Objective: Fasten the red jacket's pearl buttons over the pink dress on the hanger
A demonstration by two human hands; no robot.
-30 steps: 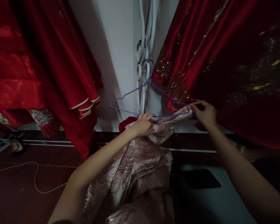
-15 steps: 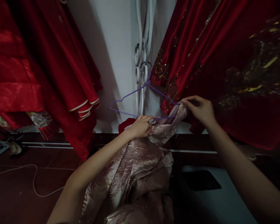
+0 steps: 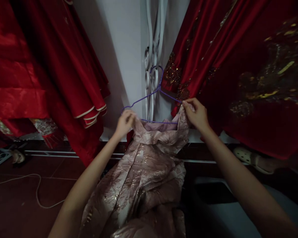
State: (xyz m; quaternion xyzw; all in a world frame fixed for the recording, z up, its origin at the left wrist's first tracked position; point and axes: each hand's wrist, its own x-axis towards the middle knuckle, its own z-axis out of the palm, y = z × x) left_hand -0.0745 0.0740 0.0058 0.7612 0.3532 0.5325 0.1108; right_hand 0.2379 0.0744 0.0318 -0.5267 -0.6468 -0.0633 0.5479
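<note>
A pink brocade dress with a gold sheen hangs down in front of me, its lower part bunched. My left hand is closed on the dress's left shoulder strap, at the left end of a purple wire hanger. On the other side, my right hand pinches the right strap, close to the hanger's right arm. The hanger's bottom bar runs across the open neckline, and its hook is up against white scrolled metalwork.
Red garments hang at the left, and a red gown with gold embroidery hangs at the right. A white cable lies on the dark tiled floor. Behind my right forearm is a perforated clog on a foot. A pale box-like surface is at lower right.
My left hand has moved left from the middle of the neckline to the hanger's left end, drawing up the left strap. The right hand has shifted slightly left. The clog has come into view.
</note>
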